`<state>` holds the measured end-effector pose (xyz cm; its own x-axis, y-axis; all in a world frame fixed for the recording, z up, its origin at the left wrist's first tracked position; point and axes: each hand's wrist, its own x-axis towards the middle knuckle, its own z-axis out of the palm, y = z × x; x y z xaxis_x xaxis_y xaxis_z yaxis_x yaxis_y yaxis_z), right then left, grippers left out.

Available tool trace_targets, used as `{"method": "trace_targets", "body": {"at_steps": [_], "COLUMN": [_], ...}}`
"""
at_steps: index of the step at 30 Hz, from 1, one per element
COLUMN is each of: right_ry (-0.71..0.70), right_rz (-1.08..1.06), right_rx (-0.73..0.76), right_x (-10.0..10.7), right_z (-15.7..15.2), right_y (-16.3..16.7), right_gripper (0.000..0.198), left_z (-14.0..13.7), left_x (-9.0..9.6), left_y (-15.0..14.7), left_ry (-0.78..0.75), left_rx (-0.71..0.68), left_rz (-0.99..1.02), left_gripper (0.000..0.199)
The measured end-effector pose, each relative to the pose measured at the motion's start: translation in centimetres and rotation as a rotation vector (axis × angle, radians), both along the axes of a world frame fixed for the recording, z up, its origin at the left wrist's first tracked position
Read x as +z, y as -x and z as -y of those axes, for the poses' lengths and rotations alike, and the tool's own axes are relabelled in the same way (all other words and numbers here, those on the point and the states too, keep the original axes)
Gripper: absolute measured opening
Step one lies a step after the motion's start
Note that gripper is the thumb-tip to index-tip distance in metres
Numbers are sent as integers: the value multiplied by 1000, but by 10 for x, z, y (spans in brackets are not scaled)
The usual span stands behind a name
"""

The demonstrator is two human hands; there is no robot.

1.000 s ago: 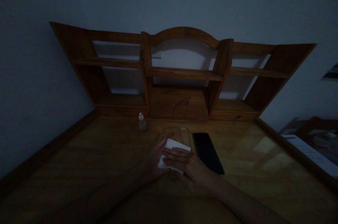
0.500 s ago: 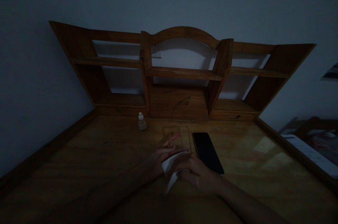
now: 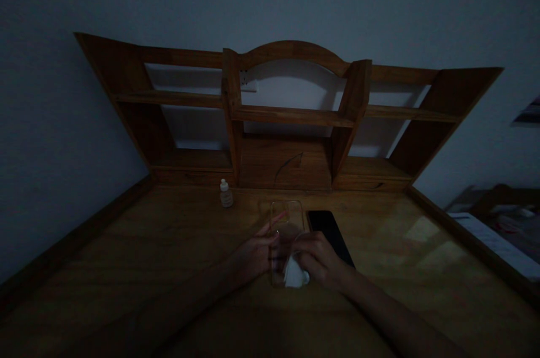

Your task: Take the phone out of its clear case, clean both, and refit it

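Observation:
A clear phone case (image 3: 290, 213) is held by my left hand (image 3: 256, 254), its thumb at the left edge and fingers showing through behind it. My right hand (image 3: 318, 257) is closed around a crumpled white tissue (image 3: 294, 273), which lies against the lower right part of the case. Just beyond my right hand a black smartphone (image 3: 331, 234) lies flat on the desk, its lower end partly covered by that hand. A small bottle with a white cap (image 3: 226, 196) stands farther back on the left.
The wooden desk (image 3: 177, 245) carries a wooden shelf unit (image 3: 291, 116) along its back edge, with compartments and drawers. A power socket (image 3: 248, 86) shows on the wall behind. White paper or a board (image 3: 493, 243) lies beyond the desk's right edge. The room is dim.
My right hand has shifted slightly right with the tissue, which is now bunched up near the case's lower right edge. More of the case shows. My left hand keeps its hold.

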<state>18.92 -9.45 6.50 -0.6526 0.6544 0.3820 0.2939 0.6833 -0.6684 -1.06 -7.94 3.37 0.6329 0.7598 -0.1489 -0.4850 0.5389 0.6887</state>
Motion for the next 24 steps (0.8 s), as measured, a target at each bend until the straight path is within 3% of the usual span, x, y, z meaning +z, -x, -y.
{"method": "trace_targets", "body": {"at_steps": [6,15,24], "right_ry": [222,139,218], "right_rz": [-221,-272,-224], "right_rx": [-191,-153,-113], "right_x": [-2,3,-9], "right_z": [-10,-6,-12], "right_y": [-6,3,-1], "right_gripper": [35,34,32], "left_z": [-2,0,4], "left_x": [-2,-1,3], "left_y": [1,-4,-5], "left_ry": [-23,22,66], "left_rx": [-15,64,91], "left_rz": [-5,21,55], "left_gripper": [63,67,55]}}
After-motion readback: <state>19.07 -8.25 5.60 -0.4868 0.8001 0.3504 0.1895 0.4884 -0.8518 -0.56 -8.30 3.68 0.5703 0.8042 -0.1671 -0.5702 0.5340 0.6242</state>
